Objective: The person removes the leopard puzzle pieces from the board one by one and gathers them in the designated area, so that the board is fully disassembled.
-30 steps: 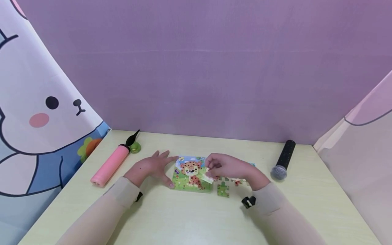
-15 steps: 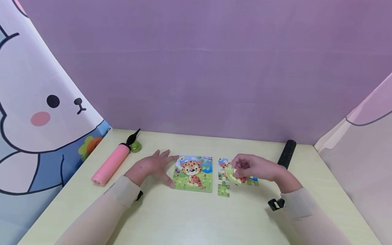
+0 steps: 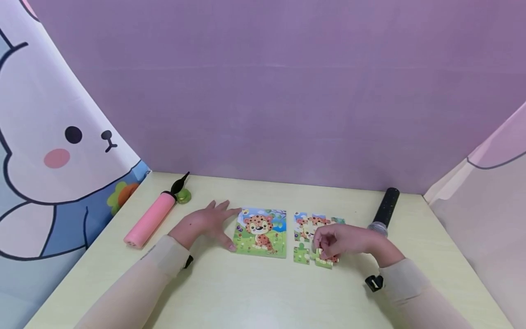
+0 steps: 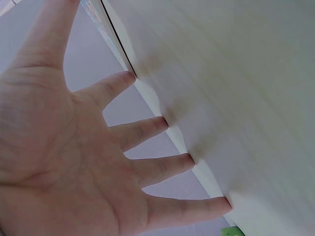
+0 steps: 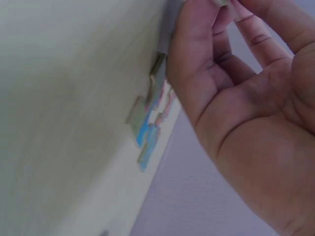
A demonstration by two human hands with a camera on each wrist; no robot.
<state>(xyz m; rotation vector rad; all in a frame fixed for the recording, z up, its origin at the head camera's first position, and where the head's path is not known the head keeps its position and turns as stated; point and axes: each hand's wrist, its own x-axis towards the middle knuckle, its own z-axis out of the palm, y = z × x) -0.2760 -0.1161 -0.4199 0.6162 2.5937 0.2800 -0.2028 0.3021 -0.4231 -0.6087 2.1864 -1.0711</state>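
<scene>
My left hand (image 3: 207,225) lies with spread fingers at the left edge of a square leopard picture board (image 3: 269,246). In the left wrist view, the fingertips (image 4: 181,160) of that hand touch the tabletop. To the right of the board, my right hand (image 3: 347,240) pinches a green jigsaw piece (image 3: 323,263) printed with the leopard's feet. Just left of it lies another green corner piece (image 3: 301,256). Behind the hand are several pieces with blue sky and leopard parts, one of them a left-side piece (image 3: 301,230). The right hand partly covers this group.
A pink hand pump (image 3: 151,219) with a black nozzle lies at the left, beside a small green object (image 3: 183,196). At the right lies a black microphone (image 3: 386,208), its head partly behind my right wrist. A purple backdrop (image 3: 263,114) rises behind the table.
My right hand has moved from over the board to the right, carrying the jigsaw piece, then down beside the green corner piece. The left hand stays in place.
</scene>
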